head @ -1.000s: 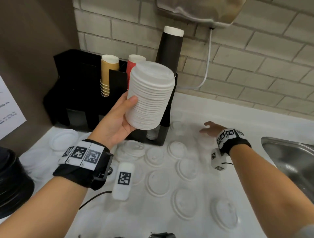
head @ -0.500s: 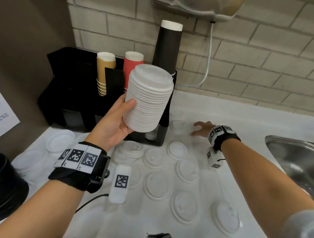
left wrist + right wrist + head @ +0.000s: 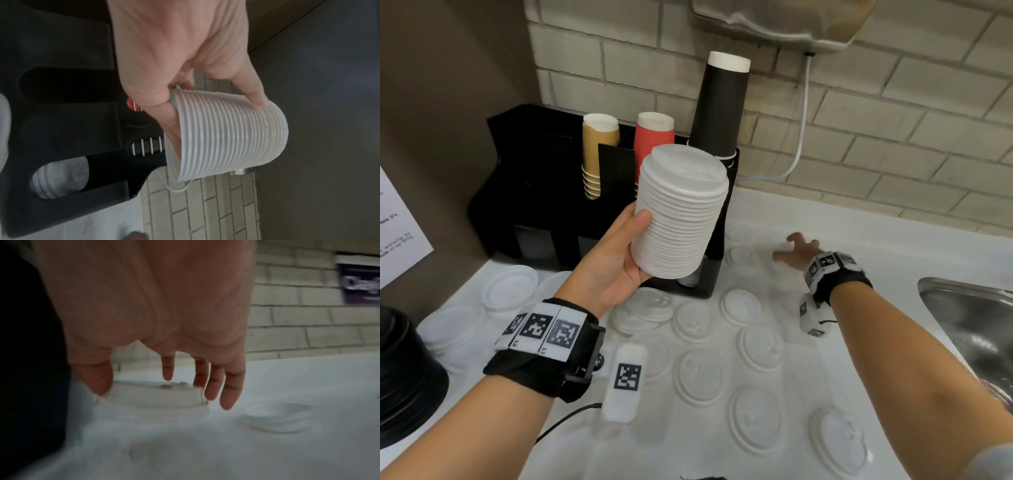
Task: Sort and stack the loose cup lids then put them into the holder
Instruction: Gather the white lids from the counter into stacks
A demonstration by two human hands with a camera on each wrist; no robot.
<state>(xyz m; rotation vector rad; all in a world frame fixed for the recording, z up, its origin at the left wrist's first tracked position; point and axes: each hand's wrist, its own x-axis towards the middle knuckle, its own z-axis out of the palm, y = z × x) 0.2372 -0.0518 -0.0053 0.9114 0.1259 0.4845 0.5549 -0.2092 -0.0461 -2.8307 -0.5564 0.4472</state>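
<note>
Lids, stacked point(image 3: 681, 212): white column gripped in left hand point(image 3: 607, 263), raised before black holder point(image 3: 541, 192). Loose lids point(image 3: 700, 375) scattered across white counter point(image 3: 893, 253). Right hand point(image 3: 156, 318): fingers spread, lowered over one loose lid point(image 3: 154, 395), not visibly clamped.

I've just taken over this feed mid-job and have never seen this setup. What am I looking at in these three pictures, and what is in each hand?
There is no machine: a person works with bare hands, wearing a camera on the head and one on each wrist. The wide picture is the head view, looking down at a white counter. The other two look along each hand.

The left hand grips a tall stack of white lids, lifted in front of the black holder, which has paper cups standing in it. Many loose lids lie scattered on the counter.

The right hand reaches down with spread fingers over one clear lid by the wall; the picture is too blurred to show a grip.
</note>
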